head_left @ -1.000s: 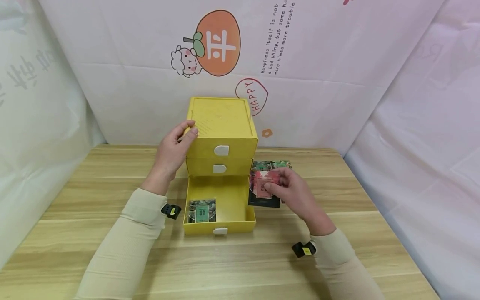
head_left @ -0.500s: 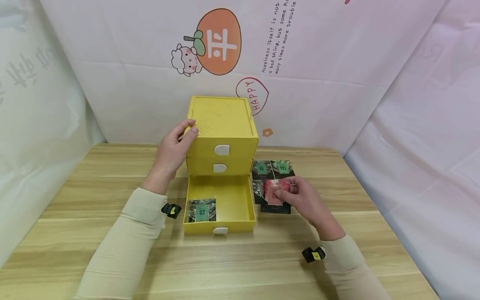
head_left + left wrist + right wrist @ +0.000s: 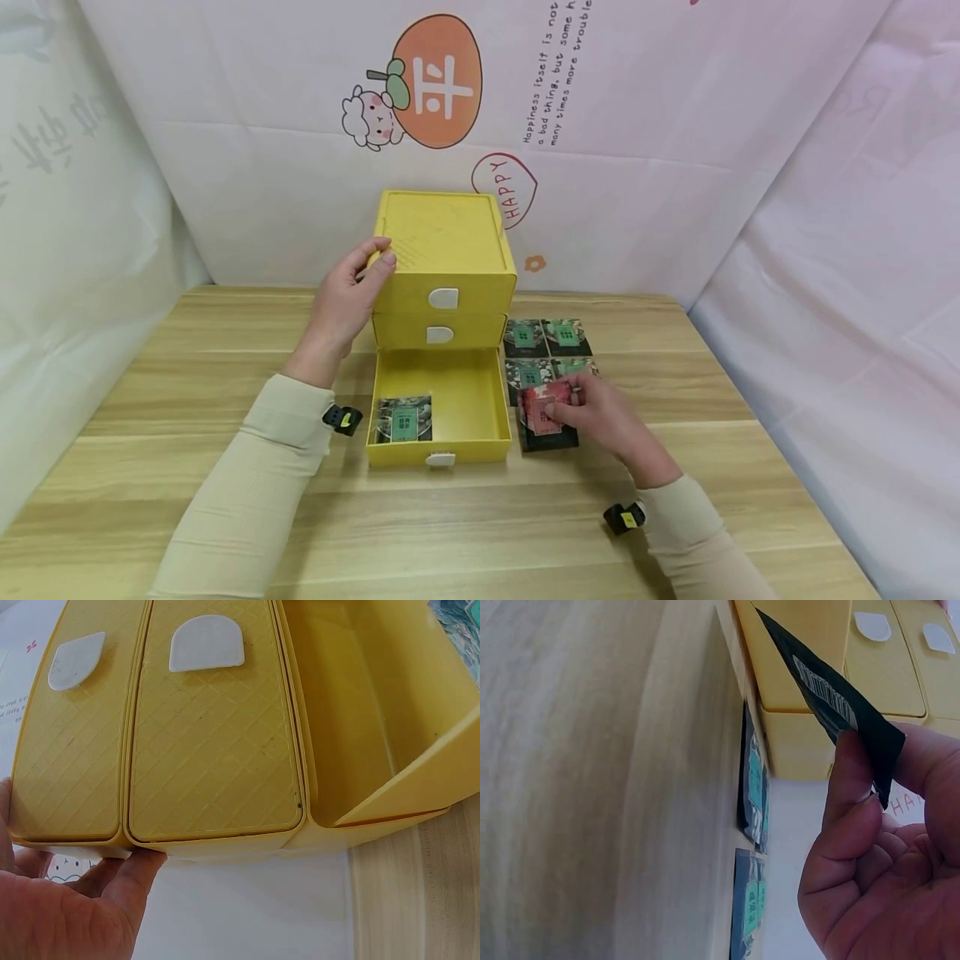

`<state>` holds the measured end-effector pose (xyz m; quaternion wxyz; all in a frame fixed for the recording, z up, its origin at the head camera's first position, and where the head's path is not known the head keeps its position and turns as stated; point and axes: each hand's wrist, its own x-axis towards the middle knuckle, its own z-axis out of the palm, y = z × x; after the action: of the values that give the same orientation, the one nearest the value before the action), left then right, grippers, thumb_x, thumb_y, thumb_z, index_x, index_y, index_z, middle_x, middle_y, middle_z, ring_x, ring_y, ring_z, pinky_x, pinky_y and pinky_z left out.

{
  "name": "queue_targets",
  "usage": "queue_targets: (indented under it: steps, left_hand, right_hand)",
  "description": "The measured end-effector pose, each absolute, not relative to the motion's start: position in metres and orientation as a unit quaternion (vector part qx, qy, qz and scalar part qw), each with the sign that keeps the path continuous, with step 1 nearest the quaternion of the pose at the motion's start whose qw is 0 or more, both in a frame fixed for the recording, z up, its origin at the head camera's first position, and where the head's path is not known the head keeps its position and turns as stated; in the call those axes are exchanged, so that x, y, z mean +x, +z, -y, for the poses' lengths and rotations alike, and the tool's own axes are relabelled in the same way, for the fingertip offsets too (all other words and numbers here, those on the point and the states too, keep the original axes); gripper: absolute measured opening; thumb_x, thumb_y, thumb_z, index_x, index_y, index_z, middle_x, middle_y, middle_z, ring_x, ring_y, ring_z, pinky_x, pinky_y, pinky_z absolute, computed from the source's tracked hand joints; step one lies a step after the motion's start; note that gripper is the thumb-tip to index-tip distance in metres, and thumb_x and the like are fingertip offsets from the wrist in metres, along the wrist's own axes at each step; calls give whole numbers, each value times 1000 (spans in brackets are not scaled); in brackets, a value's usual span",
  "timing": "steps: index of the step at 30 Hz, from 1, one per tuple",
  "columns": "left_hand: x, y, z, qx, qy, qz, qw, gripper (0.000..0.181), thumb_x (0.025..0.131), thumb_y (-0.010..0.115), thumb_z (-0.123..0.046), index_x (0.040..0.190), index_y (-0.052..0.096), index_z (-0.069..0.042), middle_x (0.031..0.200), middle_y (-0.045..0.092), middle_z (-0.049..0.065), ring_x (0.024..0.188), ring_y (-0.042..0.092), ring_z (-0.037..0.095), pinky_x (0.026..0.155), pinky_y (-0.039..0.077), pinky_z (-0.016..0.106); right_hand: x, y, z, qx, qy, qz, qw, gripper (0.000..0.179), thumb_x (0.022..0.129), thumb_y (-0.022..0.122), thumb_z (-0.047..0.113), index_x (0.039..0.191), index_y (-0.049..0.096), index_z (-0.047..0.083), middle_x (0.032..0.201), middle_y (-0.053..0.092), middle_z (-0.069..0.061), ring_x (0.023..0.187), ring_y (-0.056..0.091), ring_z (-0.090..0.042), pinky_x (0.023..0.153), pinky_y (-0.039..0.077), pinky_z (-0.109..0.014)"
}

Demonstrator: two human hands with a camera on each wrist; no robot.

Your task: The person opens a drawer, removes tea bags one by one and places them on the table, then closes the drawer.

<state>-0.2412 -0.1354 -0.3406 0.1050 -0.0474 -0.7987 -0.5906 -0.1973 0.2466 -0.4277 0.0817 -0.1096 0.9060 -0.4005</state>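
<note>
A yellow three-drawer box (image 3: 442, 237) stands at the back of the table, its bottom drawer (image 3: 459, 454) pulled out. My left hand (image 3: 342, 304) grips the box's upper left edge; in the left wrist view its fingers (image 3: 139, 874) touch the side. My right hand (image 3: 603, 417) pinches a flat red-and-black sachet (image 3: 542, 429) between thumb and fingers, right of the drawer. In the right wrist view the sachet (image 3: 832, 694) is tilted above the table, barcode side showing. A green-labelled sachet (image 3: 405, 419) lies in the drawer's left part.
Several dark sachets with green labels (image 3: 523, 337) lie in rows right of the box, one partly behind the right hand. A printed white cloth (image 3: 622, 192) hangs behind the wooden table (image 3: 442, 533). The upper drawers, with white tabs (image 3: 443, 297), are closed.
My right hand first moved right and toward me, then nearer still, with the red-and-black sachet. More green-labelled sachets on the table now show. The left hand has stayed on the box.
</note>
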Motion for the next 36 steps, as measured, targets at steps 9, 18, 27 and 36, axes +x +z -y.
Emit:
queue_targets:
  steps: [9, 18, 27, 36]
  left_hand:
    - [-241, -340, 135, -45, -590, 799, 108, 62, 102, 53, -64, 154, 51, -30, 161, 47, 1, 146, 46, 26, 116, 41, 53]
    - [-240, -340, 136, -45, -583, 804, 106, 63, 102, 52, -65, 155, 50, -31, 159, 49, 2, 145, 46, 26, 116, 40, 55]
    - [-241, -340, 135, -43, -583, 804, 109, 62, 102, 53, -64, 155, 51, -30, 160, 48, 1, 146, 46, 26, 116, 40, 54]
    - [-240, -340, 135, -43, -582, 805, 108, 63, 102, 53, -64, 155, 51, -30, 161, 47, 2, 147, 45, 27, 117, 40, 55]
  right_hand:
    - [-196, -434, -243, -106, -410, -900, 103, 36, 93, 79, 22, 120, 64, 2, 87, 60, -6, 76, 52, -18, 60, 44, -27]
    - [-194, -439, -240, -103, -378, -913, 111, 36, 92, 80, 25, 118, 66, 4, 88, 66, -5, 76, 56, -16, 62, 47, -28]
    - [-194, -443, -239, -96, -332, -933, 98, 44, 90, 83, 30, 118, 64, 2, 97, 71, -6, 86, 65, -17, 73, 54, -33]
    - [-195, -447, -236, -87, -274, -954, 91, 48, 89, 84, 30, 121, 60, 3, 93, 69, -4, 76, 59, -16, 68, 50, -33]
